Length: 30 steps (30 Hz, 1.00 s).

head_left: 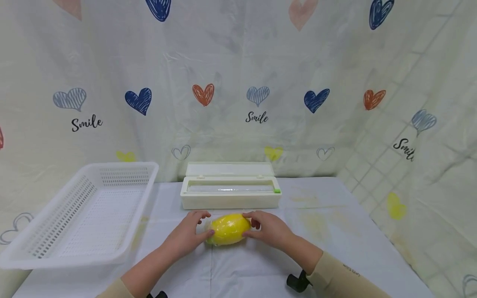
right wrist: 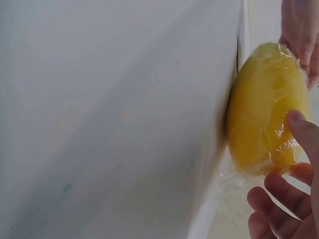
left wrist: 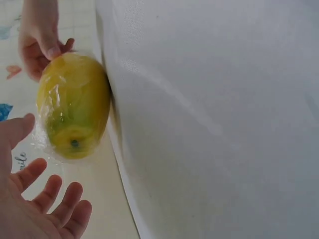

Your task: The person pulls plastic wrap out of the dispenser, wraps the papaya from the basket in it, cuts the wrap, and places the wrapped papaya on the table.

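Note:
A yellow oval fruit (head_left: 230,229), greenish at its stem end, lies on the table wrapped in shiny clear film. My right hand (head_left: 271,228) holds its right end; in the right wrist view the thumb (right wrist: 301,124) presses the film and the index finger bends around the tip. At the stem end is my left hand (head_left: 188,232), its thumb overlapping the fruit in the head view. The left wrist view shows that hand's fingers (left wrist: 67,204) spread and relaxed beside loose film. Behind the fruit stands a white cling film dispenser (head_left: 231,202) with its lid raised.
A white plastic basket (head_left: 143,215) with slotted walls stands on the left of the table. The dispenser shows a film roll (head_left: 231,188) and a green slider (head_left: 277,191) at its right. A heart-printed curtain (head_left: 223,62) hangs behind the table, which has a white cover (head_left: 328,248).

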Tool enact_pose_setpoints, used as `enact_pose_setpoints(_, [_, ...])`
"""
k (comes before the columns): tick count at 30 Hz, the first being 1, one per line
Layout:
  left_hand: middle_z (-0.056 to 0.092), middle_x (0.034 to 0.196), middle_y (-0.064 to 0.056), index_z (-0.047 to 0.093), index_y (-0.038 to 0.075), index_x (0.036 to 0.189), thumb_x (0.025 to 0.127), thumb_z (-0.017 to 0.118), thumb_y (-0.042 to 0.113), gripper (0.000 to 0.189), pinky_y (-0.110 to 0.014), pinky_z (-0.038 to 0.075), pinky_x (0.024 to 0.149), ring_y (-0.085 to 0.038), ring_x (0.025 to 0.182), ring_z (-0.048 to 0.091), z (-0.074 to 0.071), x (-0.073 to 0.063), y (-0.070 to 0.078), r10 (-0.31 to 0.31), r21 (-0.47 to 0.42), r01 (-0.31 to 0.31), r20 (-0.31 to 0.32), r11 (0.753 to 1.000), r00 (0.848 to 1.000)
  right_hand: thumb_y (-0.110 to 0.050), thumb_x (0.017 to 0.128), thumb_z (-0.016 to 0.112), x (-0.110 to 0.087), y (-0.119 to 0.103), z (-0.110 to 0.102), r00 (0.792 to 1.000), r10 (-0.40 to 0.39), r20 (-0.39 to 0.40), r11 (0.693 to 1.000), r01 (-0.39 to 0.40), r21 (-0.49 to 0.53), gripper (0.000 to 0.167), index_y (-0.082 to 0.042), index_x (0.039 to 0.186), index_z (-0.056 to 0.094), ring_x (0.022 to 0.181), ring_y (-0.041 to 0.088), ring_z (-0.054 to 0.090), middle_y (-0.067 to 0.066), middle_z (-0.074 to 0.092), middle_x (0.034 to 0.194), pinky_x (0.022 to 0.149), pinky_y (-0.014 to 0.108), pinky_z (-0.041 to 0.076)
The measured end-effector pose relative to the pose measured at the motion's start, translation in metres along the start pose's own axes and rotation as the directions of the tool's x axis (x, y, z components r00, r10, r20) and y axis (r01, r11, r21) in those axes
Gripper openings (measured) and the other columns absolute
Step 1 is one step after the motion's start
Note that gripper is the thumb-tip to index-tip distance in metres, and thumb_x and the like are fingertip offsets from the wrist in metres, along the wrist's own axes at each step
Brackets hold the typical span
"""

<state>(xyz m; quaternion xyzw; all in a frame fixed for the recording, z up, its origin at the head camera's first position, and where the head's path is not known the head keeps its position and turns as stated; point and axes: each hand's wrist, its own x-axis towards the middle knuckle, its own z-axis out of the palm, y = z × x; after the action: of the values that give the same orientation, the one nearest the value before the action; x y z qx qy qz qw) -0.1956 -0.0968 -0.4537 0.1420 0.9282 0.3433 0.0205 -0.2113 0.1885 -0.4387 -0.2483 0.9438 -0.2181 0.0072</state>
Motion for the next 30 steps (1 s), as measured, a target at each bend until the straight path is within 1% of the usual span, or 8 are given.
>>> enact_pose_setpoints(3, [0.054, 0.125, 0.006, 0.059, 0.024, 0.127, 0.09, 0.072, 0.042, 0.043, -0.04, 0.051, 0.085, -0.018, 0.109, 0.059, -0.003, -0.011, 0.005, 0.022, 0.053, -0.019, -0.05, 0.998, 0.998, -0.04, 0.083, 0.08, -0.001, -0.001, 0.0, 1.0, 0.013, -0.002, 1.0, -0.013, -0.003, 0.055, -0.017, 0.13, 0.065, 0.079, 0.016, 0.053, -0.004, 0.059, 0.086, 0.065, 0.025, 0.043])
enact_pose_setpoints(5, [0.056, 0.123, 0.008, 0.061, 0.024, 0.127, 0.091, 0.072, 0.036, 0.039, -0.039, 0.052, 0.083, -0.016, 0.106, 0.06, -0.003, -0.017, 0.008, 0.053, 0.078, -0.048, -0.062, 0.996, 0.997, -0.041, 0.083, 0.08, -0.001, -0.001, -0.001, 1.0, 0.02, -0.001, 1.0, -0.02, -0.004, 0.055, -0.017, 0.13, 0.065, 0.079, 0.014, 0.052, -0.004, 0.059, 0.086, 0.065, 0.025, 0.043])
enact_pose_setpoints(10, [0.057, 0.125, 0.005, 0.064, 0.019, 0.131, 0.091, 0.072, 0.026, 0.041, -0.039, 0.053, 0.084, -0.017, 0.104, 0.062, 0.0, -0.024, 0.012, 0.16, 0.178, -0.151, -0.038, 0.972, 0.986, -0.042, 0.083, 0.079, -0.002, -0.004, 0.0, 0.999, 0.044, -0.003, 0.999, -0.044, -0.006, 0.056, -0.017, 0.13, 0.065, 0.078, 0.011, 0.051, -0.006, 0.06, 0.087, 0.065, 0.025, 0.044])
enact_pose_setpoints(13, [0.057, 0.125, 0.004, 0.066, 0.018, 0.131, 0.09, 0.074, 0.024, 0.043, -0.038, 0.053, 0.083, -0.018, 0.104, 0.062, 0.002, -0.022, 0.013, 0.192, 0.231, -0.179, -0.035, 0.956, 0.981, -0.045, 0.083, 0.078, -0.002, -0.006, 0.001, 0.998, 0.056, -0.008, 0.998, -0.056, -0.014, 0.057, -0.017, 0.13, 0.065, 0.077, 0.01, 0.05, -0.007, 0.059, 0.086, 0.065, 0.024, 0.043])
enact_pose_setpoints(17, [0.058, 0.123, 0.004, 0.067, 0.018, 0.131, 0.088, 0.076, 0.026, 0.044, -0.037, 0.053, 0.081, -0.018, 0.102, 0.061, 0.002, -0.017, 0.011, 0.178, 0.242, -0.161, -0.049, 0.957, 0.983, -0.048, 0.083, 0.076, -0.002, -0.008, 0.003, 0.999, 0.038, -0.018, 0.998, -0.039, -0.046, 0.058, -0.016, 0.131, 0.066, 0.073, 0.008, 0.047, -0.007, 0.058, 0.083, 0.062, 0.024, 0.041])
enact_pose_setpoints(22, [0.057, 0.123, 0.0, 0.066, 0.018, 0.132, 0.086, 0.078, 0.033, 0.05, -0.039, 0.052, 0.085, -0.019, 0.104, 0.06, 0.003, -0.009, 0.008, 0.109, 0.191, -0.099, -0.047, 0.977, 0.993, -0.052, 0.086, 0.072, -0.004, -0.01, -0.001, 1.0, -0.009, -0.029, 0.992, 0.005, -0.122, 0.055, -0.019, 0.13, 0.067, 0.068, 0.006, 0.045, -0.006, 0.057, 0.08, 0.058, 0.023, 0.04])
enact_pose_setpoints(26, [0.058, 0.123, -0.002, 0.065, 0.018, 0.129, 0.084, 0.079, 0.036, 0.05, -0.042, 0.051, 0.093, -0.021, 0.109, 0.059, 0.005, -0.003, 0.007, 0.083, 0.17, -0.073, -0.058, 0.983, 0.995, -0.049, 0.088, 0.071, -0.006, -0.013, -0.006, 0.997, -0.028, -0.071, 0.987, 0.016, -0.157, 0.04, -0.024, 0.119, 0.073, 0.067, 0.005, 0.046, -0.01, 0.056, 0.081, 0.057, 0.022, 0.042])
enact_pose_setpoints(30, [0.057, 0.134, -0.007, 0.06, 0.016, 0.134, 0.086, 0.078, 0.035, 0.055, -0.047, 0.045, 0.102, -0.027, 0.122, 0.055, 0.008, 0.002, 0.007, 0.078, 0.164, -0.067, -0.061, 0.984, 0.995, -0.044, 0.089, 0.072, -0.005, -0.016, -0.011, 0.996, -0.028, -0.086, 0.991, 0.016, -0.135, 0.024, -0.026, 0.104, 0.076, 0.07, 0.006, 0.048, -0.009, 0.055, 0.086, 0.061, 0.022, 0.046])
